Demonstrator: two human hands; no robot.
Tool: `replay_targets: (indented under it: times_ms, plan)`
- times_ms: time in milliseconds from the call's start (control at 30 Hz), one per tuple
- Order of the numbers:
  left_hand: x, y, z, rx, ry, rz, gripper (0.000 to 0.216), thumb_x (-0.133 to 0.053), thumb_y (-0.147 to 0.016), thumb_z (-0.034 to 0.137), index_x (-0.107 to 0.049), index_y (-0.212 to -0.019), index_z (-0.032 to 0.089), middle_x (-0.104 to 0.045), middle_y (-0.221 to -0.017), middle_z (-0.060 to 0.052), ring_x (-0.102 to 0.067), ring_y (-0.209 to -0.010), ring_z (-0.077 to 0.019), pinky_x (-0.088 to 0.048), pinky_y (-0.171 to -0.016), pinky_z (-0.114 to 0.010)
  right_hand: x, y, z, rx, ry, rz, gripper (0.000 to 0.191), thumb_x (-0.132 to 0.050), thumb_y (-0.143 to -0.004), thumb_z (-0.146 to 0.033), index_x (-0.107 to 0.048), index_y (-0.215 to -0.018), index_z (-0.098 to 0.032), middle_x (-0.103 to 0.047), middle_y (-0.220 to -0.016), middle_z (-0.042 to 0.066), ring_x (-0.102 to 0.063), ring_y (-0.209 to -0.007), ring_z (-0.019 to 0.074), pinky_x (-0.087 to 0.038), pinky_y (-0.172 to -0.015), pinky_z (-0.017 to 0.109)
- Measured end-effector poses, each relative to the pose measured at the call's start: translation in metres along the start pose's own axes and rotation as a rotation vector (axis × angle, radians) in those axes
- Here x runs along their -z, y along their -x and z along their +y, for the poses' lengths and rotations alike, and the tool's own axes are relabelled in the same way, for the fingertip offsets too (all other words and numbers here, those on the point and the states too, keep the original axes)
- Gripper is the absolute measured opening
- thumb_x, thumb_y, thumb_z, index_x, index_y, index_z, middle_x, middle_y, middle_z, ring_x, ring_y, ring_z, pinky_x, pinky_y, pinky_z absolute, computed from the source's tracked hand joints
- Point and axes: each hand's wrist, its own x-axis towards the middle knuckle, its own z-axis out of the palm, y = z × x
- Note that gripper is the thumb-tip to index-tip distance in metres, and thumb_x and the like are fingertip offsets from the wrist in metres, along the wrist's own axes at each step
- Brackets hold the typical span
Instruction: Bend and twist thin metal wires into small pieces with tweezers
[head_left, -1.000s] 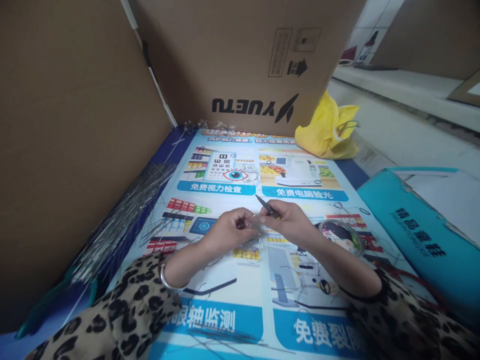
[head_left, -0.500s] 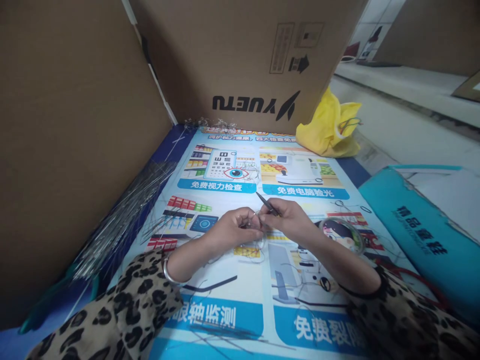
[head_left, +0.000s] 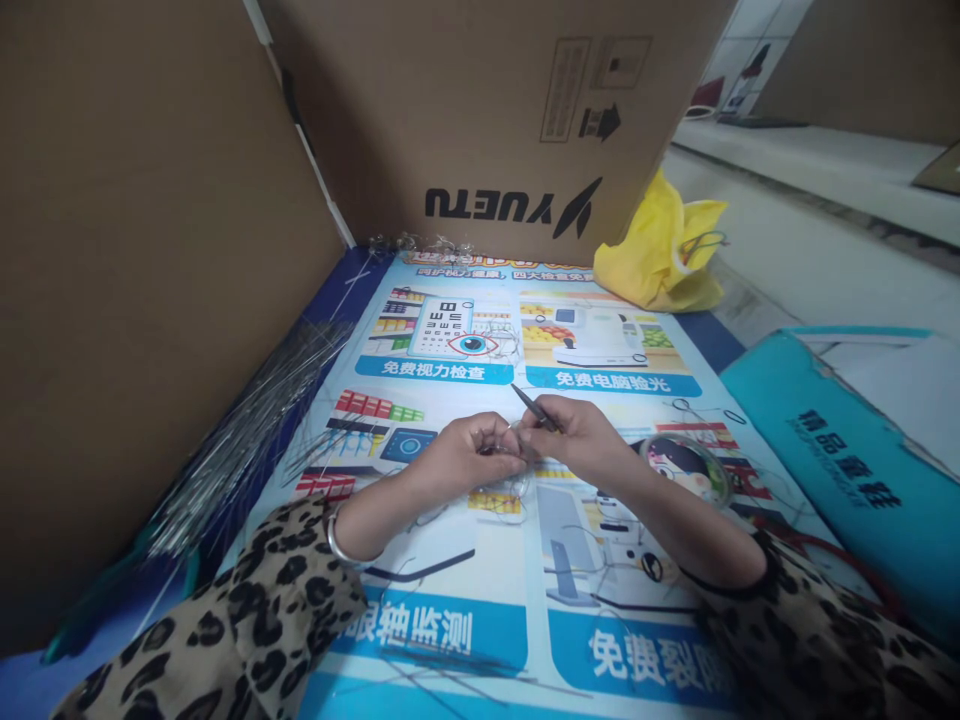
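My left hand (head_left: 484, 450) is closed in a pinch on thin wire (head_left: 511, 428), part of which curves up between the hands. Some fine loops of it hang just below the fingers. Almost touching it, my right hand (head_left: 574, 432) has its fingers wrapped round a slim dark pointed tool (head_left: 534, 407). The tool's tip points up and to the left, away from the wire; its other end is hidden in the palm, so its exact kind does not show. The right thumb and fingertips meet the wire near the left fingertips.
A bundle of straight wires (head_left: 232, 450) lies at the left by a cardboard panel (head_left: 135, 250). A clear round container (head_left: 686, 468) sits by my right forearm. Farther off are a yellow bag (head_left: 660, 250) and a torn teal box (head_left: 840, 450). Loose wires (head_left: 457, 665) lie in front.
The hands, wire and tool keep almost the same pose. Only the view has shifted very slightly.
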Motion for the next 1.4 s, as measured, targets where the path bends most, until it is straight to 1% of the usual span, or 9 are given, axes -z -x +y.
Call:
replay_targets:
  times_ms: [167, 267, 400, 533, 733, 900, 1033, 1200, 1400]
  plan:
    - [-0.002, -0.001, -0.003, -0.037, -0.055, 0.049, 0.02, -0.065, -0.065, 0.023, -0.049, -0.072, 0.014, -0.055, -0.067, 0.001, -0.052, -0.062, -0.008, -0.04, -0.061, -0.022, 0.0, 0.0, 0.002, 0.023, -0.002, 0.005, 0.011, -0.055, -0.07, -0.029, -0.053, -0.068, -0.018, -0.046, -0.059, -0.004, -0.041, -0.057, 0.0094, -0.033, -0.052, 0.022]
    - [-0.003, -0.002, -0.003, -0.06, -0.122, 0.137, 0.017, -0.063, -0.065, 0.02, -0.048, -0.07, 0.015, -0.052, -0.063, 0.003, -0.048, -0.057, -0.0062, -0.038, -0.055, -0.019, -0.001, 0.0, 0.001, 0.024, -0.031, -0.009, 0.012, -0.055, -0.07, -0.029, -0.053, -0.068, -0.018, -0.045, -0.058, -0.004, -0.039, -0.057, 0.009, -0.032, -0.051, 0.021]
    - [-0.003, -0.003, -0.003, -0.08, -0.206, 0.225, 0.013, -0.06, -0.064, 0.017, -0.048, -0.069, 0.015, -0.052, -0.064, 0.003, -0.045, -0.055, -0.0058, -0.036, -0.053, -0.018, -0.002, 0.0, 0.0, -0.008, -0.08, -0.025, 0.013, -0.057, -0.068, -0.03, -0.054, -0.067, -0.017, -0.044, -0.057, -0.004, -0.037, -0.055, 0.0084, -0.03, -0.05, 0.021]
    - [-0.002, -0.004, -0.004, -0.087, -0.207, 0.235, 0.012, -0.058, -0.064, 0.017, -0.048, -0.069, 0.016, -0.052, -0.064, 0.003, -0.045, -0.056, -0.0063, -0.036, -0.053, -0.018, -0.002, -0.001, -0.002, -0.021, -0.127, -0.028, 0.013, -0.058, -0.067, -0.029, -0.054, -0.065, -0.017, -0.045, -0.057, -0.004, -0.038, -0.055, 0.0084, -0.03, -0.052, 0.022]
    - [-0.001, -0.004, -0.004, -0.075, -0.174, 0.233, 0.011, -0.056, -0.066, 0.016, -0.045, -0.068, 0.016, -0.051, -0.063, 0.003, -0.043, -0.053, -0.0058, -0.034, -0.051, -0.018, -0.003, 0.0, -0.002, -0.038, -0.162, -0.051, 0.013, -0.059, -0.066, -0.028, -0.053, -0.065, -0.017, -0.046, -0.058, -0.005, -0.039, -0.056, 0.0086, -0.031, -0.053, 0.023]
    - [-0.002, -0.003, -0.004, -0.072, -0.17, 0.254, 0.012, -0.056, -0.068, 0.019, -0.044, -0.068, 0.016, -0.05, -0.062, 0.003, -0.044, -0.053, -0.0064, -0.033, -0.051, -0.019, -0.006, 0.001, -0.002, -0.059, -0.178, -0.052, 0.012, -0.059, -0.066, -0.027, -0.054, -0.065, -0.016, -0.047, -0.058, -0.004, -0.04, -0.056, 0.0088, -0.032, -0.054, 0.023]
    - [-0.003, -0.004, -0.006, -0.076, -0.155, 0.267, 0.012, -0.055, -0.068, 0.019, -0.044, -0.068, 0.016, -0.049, -0.062, 0.003, -0.044, -0.054, -0.0065, -0.034, -0.051, -0.019, -0.008, 0.001, 0.0, -0.059, -0.216, -0.056, 0.01, -0.059, -0.066, -0.025, -0.055, -0.066, -0.016, -0.049, -0.059, -0.004, -0.041, -0.058, 0.0087, -0.032, -0.055, 0.023]
    - [-0.003, -0.005, -0.007, -0.062, -0.114, 0.245, 0.011, -0.054, -0.067, 0.016, -0.043, -0.067, 0.016, -0.048, -0.06, 0.004, -0.043, -0.053, -0.006, -0.034, -0.051, -0.018, -0.012, 0.002, -0.001, -0.097, -0.313, -0.023, 0.015, -0.062, -0.064, -0.029, -0.055, -0.067, -0.016, -0.051, -0.06, -0.003, -0.045, -0.061, 0.0107, -0.036, -0.061, 0.025]
    - [-0.002, -0.005, -0.004, -0.049, -0.046, 0.215, 0.012, -0.054, -0.065, 0.014, -0.043, -0.068, 0.017, -0.048, -0.058, 0.005, -0.044, -0.05, -0.0056, -0.036, -0.05, -0.018, -0.013, 0.002, -0.002, -0.104, -0.355, 0.01, 0.022, -0.066, -0.062, -0.035, -0.057, -0.068, -0.016, -0.052, -0.062, -0.003, -0.046, -0.062, 0.0111, -0.037, -0.063, 0.027]
